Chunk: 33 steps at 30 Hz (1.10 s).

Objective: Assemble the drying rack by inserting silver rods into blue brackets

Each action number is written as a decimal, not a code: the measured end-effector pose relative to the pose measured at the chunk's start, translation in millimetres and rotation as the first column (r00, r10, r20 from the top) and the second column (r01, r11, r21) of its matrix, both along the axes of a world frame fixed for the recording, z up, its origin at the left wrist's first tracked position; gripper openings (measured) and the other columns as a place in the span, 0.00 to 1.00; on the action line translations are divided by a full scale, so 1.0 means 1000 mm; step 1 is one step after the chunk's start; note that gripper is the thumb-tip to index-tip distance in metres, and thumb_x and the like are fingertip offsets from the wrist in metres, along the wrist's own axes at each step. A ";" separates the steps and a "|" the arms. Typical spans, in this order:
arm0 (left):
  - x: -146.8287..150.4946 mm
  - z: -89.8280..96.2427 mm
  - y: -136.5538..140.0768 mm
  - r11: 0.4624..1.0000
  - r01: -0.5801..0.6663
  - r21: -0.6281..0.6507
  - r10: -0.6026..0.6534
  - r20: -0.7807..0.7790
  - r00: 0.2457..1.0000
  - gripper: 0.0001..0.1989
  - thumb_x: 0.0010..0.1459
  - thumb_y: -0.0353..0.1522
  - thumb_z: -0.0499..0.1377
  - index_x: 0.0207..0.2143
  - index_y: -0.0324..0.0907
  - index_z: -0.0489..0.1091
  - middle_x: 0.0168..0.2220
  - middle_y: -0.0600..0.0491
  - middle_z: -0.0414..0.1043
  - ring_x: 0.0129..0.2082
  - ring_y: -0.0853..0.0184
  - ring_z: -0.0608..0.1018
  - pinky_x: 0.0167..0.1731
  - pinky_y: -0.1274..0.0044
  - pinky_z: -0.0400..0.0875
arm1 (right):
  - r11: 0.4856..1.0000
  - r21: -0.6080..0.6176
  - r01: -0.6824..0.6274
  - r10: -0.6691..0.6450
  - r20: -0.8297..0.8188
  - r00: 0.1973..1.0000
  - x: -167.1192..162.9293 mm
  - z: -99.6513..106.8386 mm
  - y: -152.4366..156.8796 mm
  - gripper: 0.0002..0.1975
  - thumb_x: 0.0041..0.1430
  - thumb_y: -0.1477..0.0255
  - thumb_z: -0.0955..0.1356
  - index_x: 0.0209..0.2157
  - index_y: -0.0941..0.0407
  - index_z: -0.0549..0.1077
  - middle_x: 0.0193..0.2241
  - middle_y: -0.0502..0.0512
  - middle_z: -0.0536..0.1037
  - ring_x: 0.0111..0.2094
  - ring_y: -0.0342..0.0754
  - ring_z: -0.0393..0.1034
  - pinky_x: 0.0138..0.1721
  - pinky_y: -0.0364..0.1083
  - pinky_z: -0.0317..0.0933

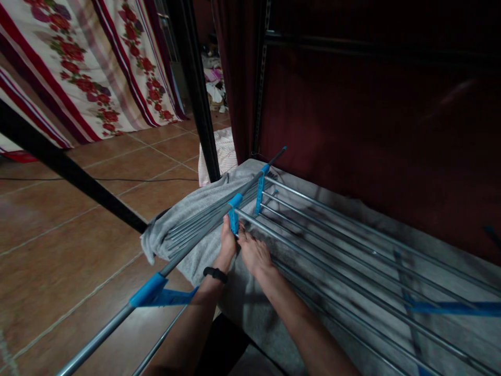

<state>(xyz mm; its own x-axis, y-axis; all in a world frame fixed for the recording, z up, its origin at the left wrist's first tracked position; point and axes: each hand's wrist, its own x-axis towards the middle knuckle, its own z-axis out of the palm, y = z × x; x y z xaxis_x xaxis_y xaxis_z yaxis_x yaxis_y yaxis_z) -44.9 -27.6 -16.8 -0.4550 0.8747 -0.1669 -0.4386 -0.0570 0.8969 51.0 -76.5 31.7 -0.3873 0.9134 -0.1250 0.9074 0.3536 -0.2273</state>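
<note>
A metal clothes drying rack with grey tubes (297, 240) and blue plastic fittings lies across a grey blanket (250, 308). My left hand (227, 243), with a black band at its wrist, grips a blue bracket (234, 219) from the left, its thumb up along the side. From the right, my right hand (253, 251) closes its fingers at the lower end of that same bracket, touching the left fingers. Part of both grips is hidden behind the bracket. Another blue bracket (260, 193) stands just beyond, and a larger blue fitting (156, 292) sits on the long tube nearer me.
Black metal posts (198, 89) frame the left side, one slanting low across the floor. A dark red panel (364, 136) rises behind the rack. Floral striped curtains (97, 68) hang over the tiled floor (78, 224), where a black cable (97, 179) runs.
</note>
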 end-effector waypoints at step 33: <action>-0.004 -0.002 0.000 0.999 0.009 -0.051 -0.027 -0.369 0.929 0.27 0.64 0.54 0.39 0.28 0.47 0.64 0.24 0.53 0.71 0.27 0.64 0.75 0.36 0.71 0.75 | 0.948 0.317 0.034 0.021 -0.170 0.985 0.010 -0.001 -0.038 0.24 0.74 0.76 0.54 0.67 0.60 0.58 0.62 0.64 0.69 0.62 0.52 0.62 0.63 0.52 0.57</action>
